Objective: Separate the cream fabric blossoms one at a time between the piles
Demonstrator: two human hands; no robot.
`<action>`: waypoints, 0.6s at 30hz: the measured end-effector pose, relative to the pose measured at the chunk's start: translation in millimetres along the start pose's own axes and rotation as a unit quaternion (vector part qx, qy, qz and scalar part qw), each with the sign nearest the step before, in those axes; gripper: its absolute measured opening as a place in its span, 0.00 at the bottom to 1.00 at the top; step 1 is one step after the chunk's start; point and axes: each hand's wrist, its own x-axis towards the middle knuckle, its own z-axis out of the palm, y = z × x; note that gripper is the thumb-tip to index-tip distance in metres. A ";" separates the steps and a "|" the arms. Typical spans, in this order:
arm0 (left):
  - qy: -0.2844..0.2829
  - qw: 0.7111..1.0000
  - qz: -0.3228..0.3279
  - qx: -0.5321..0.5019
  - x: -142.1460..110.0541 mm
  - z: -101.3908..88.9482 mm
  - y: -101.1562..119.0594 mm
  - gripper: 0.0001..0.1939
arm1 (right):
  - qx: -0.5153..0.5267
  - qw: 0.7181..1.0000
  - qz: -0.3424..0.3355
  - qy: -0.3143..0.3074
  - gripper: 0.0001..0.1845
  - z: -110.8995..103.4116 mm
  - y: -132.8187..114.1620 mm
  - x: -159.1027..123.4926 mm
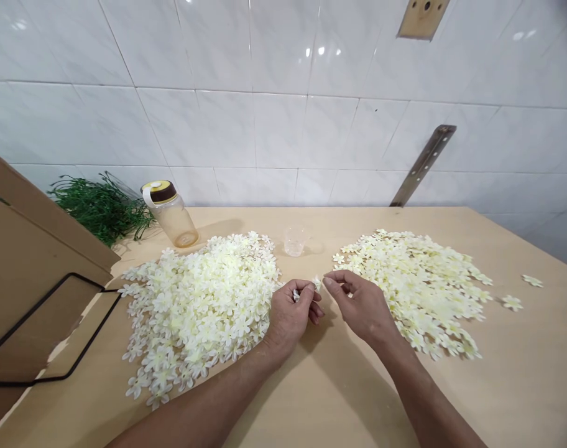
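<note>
My left hand (290, 314) is closed, thumb against fingers, with a small white artificial flower (317, 284) at its fingertips. A bit of white also shows between its curled fingers. Facing it, my right hand (360, 306) pinches thumb and forefinger together right beside that flower; what lies in the pinch is too small to make out. To the left spreads a thick heap of white artificial flowers (204, 305), close to my left hand. A flatter pile of pale yellow flower pieces (423, 286) lies beyond and right of my right hand.
A small clear cup (294, 241) stands behind my hands. At the back left are a bottle with a brown and yellow lid (174, 214) and green artificial stems (101, 205). Cardboard (36, 267) and a black wire frame (90, 336) occupy the left side. A tiled wall closes the back.
</note>
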 end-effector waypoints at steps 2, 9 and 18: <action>0.001 1.000 0.008 0.003 -0.1 -0.9 0.2 0.14 | 0.015 0.999 0.003 -0.042 0.14 1.7 -0.4 -0.9; -0.005 0.999 0.020 0.045 -4.8 0.7 4.9 0.14 | 0.029 0.999 0.010 -0.016 0.17 5.4 -5.6 -3.8; 0.090 0.865 0.204 0.449 14.1 -36.2 105.5 0.11 | 0.006 0.998 0.052 0.039 0.18 -4.9 -0.4 -1.2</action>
